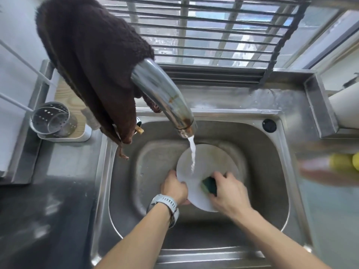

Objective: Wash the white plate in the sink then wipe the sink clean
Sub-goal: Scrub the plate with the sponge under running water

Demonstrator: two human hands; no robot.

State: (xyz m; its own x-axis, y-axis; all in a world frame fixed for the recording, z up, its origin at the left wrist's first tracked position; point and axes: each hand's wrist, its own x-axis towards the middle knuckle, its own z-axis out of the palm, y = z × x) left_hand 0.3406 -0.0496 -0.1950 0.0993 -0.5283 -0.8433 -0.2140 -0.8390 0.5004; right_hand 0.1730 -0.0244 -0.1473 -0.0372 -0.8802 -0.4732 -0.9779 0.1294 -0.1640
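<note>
I can read no text, label, brand or number anywhere here. The watch [166, 203] on my left wrist faces away, and the blurred things at the right show no legible print.

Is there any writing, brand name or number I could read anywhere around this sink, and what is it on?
No readable text anywhere.
Curved steel tap: rust stains only, no lettering.
Grey wristwatch on the left wrist: its face is turned away.
Blurred yellow and reddish objects at the right edge: too blurred to read.
</note>
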